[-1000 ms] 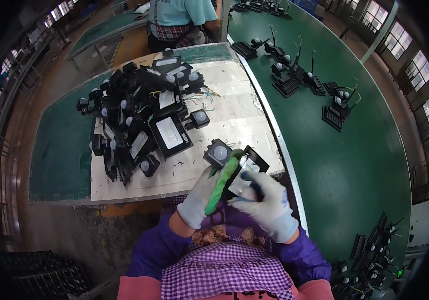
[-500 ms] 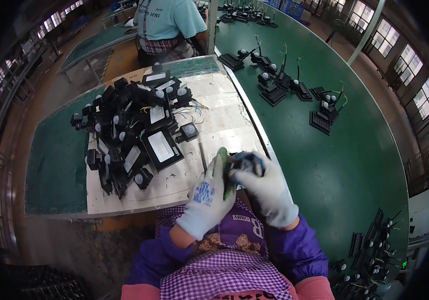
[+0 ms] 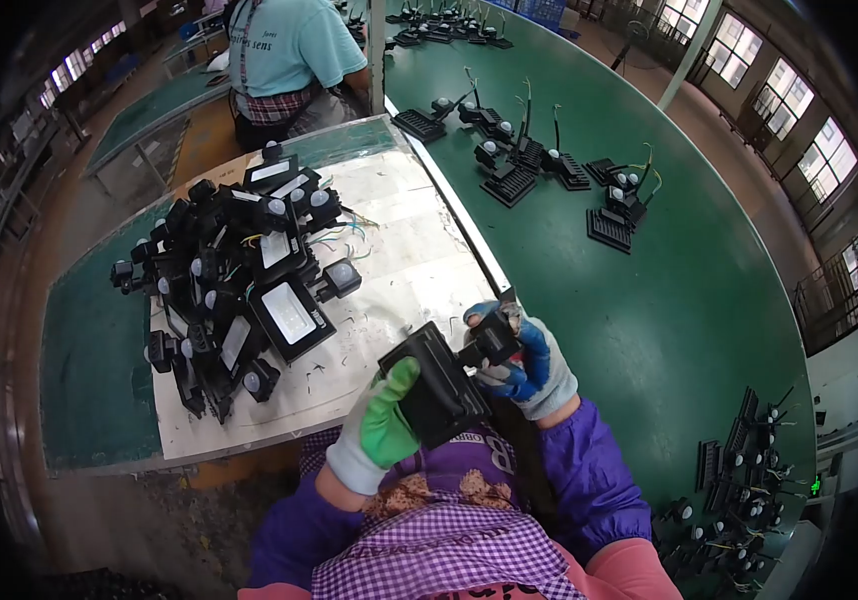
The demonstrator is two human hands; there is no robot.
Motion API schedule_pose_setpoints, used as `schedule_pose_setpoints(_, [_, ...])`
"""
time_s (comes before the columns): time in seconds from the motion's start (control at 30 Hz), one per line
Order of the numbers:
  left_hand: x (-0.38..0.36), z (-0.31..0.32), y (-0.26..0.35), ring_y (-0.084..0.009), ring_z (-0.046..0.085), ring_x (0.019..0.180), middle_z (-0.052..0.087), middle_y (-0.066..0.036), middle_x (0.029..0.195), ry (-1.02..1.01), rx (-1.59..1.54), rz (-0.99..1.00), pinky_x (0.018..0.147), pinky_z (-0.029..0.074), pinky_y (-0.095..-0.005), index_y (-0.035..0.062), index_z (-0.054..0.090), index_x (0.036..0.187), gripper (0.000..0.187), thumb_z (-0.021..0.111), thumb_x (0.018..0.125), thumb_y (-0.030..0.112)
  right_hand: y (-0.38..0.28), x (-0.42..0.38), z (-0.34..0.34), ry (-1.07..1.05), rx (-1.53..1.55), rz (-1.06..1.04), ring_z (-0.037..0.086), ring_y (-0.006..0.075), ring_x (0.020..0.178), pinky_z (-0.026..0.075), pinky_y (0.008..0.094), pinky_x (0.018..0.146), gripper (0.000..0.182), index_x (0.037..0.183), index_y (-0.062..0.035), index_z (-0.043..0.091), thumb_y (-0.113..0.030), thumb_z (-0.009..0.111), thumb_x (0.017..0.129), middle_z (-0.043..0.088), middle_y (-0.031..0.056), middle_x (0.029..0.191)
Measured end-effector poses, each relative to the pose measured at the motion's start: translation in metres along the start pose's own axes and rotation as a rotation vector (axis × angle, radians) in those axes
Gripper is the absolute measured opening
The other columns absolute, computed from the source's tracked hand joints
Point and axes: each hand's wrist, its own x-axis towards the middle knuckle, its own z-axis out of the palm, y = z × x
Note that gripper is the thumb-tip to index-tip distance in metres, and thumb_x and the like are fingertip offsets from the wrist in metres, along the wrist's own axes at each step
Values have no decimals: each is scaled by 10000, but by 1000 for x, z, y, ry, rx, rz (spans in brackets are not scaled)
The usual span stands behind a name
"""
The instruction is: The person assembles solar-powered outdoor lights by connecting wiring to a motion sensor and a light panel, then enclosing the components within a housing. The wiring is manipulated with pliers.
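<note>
A black floodlight (image 3: 434, 390) with a jointed motion sensor head (image 3: 494, 338) is held in front of my body, tilted, near the front edge of the workbench. My left hand (image 3: 381, 425), in a white glove with a green palm, grips the lamp housing along its left side, thumb on top. Wrapped around the sensor head on the other side is my right hand (image 3: 541, 365), in a white glove with blue fingers. Part of that hand's grip is hidden behind the sensor head. On the bench to the left lies a heap of similar sensor floodlights (image 3: 284, 312), some with pale front panels showing.
The pale bench sheet (image 3: 399, 220) has small dark scraps on it. To the right runs a green conveyor belt or long table (image 3: 669, 340), carrying more floodlights (image 3: 609, 228) with upright wires. Another cluster (image 3: 749, 490) lies at lower right. A person (image 3: 294, 60) in a light-blue shirt is beyond the bench.
My hands have moved apart and turned, bringing the floodlight's housing and sensor head into clear view. My left palm side now shows. The whole view has shifted slightly.
</note>
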Motion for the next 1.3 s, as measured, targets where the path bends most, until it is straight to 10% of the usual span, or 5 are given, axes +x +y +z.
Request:
schedule_pose_setpoints(0.3, [17,2,7,-210,648,987,622,-128,1122,74,244,243,850,568,-358,-2,525,1232,293,514,949,73,-25,31,8,412,-821,19,467,57,506,327,180,437,260,1027,7,620,-206,590,883,587,39,701])
schedule_pose_setpoints(0.53, [47,-4,5,-183,662,801,629,-78,957,393,467,464,702,598,-347,13,570,1093,160,527,942,42,2,58,14,424,-2293,83,641,355,820,513,445,717,334,1184,-94,560,-214,573,873,613,198,942])
schedule_pose_setpoints(0.7, [63,-18,11,-190,590,1013,572,-134,1117,405,458,464,833,539,-323,2,484,1215,378,638,869,22,6,76,6,251,-2380,212,656,357,854,536,427,711,303,1153,-77,557,-168,548,865,608,213,1022])
schedule_pose_setpoints(0.93, [7,12,26,-407,207,1387,284,-241,1457,273,2462,502,1103,255,-539,9,266,1460,1014,762,691,445,-17,81,-4,185,-2417,164,641,369,887,529,442,732,348,1138,-92,544,-338,553,892,587,222,1027])
schedule_pose_setpoints(1.3, [45,-9,10,-374,231,1392,265,-207,1497,236,2481,516,1137,154,-506,38,235,1475,1054,635,718,653,3,60,5,485,-1694,-124,629,348,806,510,425,692,313,1193,-67,563,-169,553,897,610,198,880])
